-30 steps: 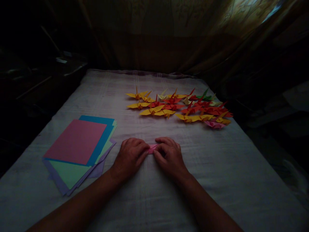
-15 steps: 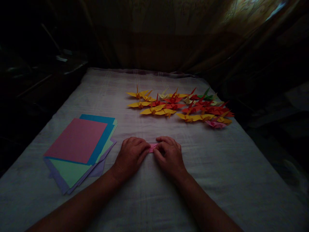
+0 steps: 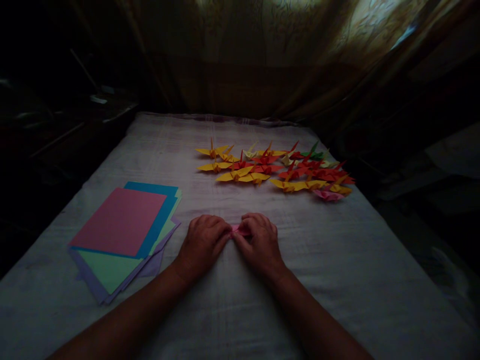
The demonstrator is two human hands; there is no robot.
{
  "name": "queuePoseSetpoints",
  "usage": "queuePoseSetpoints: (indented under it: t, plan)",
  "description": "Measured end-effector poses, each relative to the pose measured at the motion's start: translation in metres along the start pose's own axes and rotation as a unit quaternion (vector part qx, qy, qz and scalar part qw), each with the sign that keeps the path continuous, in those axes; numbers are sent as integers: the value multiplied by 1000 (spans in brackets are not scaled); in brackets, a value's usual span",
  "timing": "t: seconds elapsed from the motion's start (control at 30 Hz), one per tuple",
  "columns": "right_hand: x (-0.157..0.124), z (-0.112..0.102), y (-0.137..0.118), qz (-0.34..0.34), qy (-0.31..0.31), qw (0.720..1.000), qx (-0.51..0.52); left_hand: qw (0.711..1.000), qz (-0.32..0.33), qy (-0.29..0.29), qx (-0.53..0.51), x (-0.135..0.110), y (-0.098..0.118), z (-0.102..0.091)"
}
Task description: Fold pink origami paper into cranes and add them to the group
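A small folded piece of pink origami paper (image 3: 235,229) lies low over the cloth, mostly covered by my fingers. My left hand (image 3: 204,240) pinches its left end between thumb and fingers. On the other side, my right hand (image 3: 259,242) grips the paper with thumb and forefinger, the thumb tip near its middle. To the left rests a stack of square sheets, with a pink sheet (image 3: 122,220) on top of a blue sheet (image 3: 170,192). Light green sheets (image 3: 108,272) and purple sheets (image 3: 88,275) stick out below.
Several folded paper cranes, among them a yellow crane (image 3: 213,151), a green crane (image 3: 314,154) and a pink crane (image 3: 328,195), stand at the back right. A pale checked cloth (image 3: 165,145) covers the table. Behind it hangs a curtain (image 3: 232,60).
My right thumb and fingers have shifted left along the pink paper, closer to my left fingertips, and less of the paper shows flat. The camera view has tilted slightly.
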State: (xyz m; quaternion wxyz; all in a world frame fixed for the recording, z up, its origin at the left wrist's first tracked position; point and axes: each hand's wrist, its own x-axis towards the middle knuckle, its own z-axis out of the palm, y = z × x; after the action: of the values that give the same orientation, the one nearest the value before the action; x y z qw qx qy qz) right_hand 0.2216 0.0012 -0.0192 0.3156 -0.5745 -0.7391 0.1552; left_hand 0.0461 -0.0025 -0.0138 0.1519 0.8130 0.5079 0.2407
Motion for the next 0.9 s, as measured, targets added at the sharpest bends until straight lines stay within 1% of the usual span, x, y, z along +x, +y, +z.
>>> queuePoseSetpoints:
  t: [0.17, 0.33, 0.47, 0.63, 0.77, 0.9]
  plan:
    - [0, -4, 10, 11, -16, 1000, 19, 1000, -1, -1, -6, 0, -1, 0]
    - [1, -10, 22, -2, -34, 999, 34, 1000, -15, -10, -21, 0, -3, 0]
    - [0, -9, 25, -18, -33, 999, 27, 999, -17, -26, -28, 3, -8, -2]
    - [-3, -3, 27, -36, -21, 999, -1, 997, 19, -59, -50, 5, -20, -6]
    - [-4, -1, 28, -47, -9, 999, -14, 996, 45, -59, -51, 5, -25, -8]
    - [-5, 0, 27, -61, 5, 998, -22, 995, 75, -53, -32, 0, -25, -12]
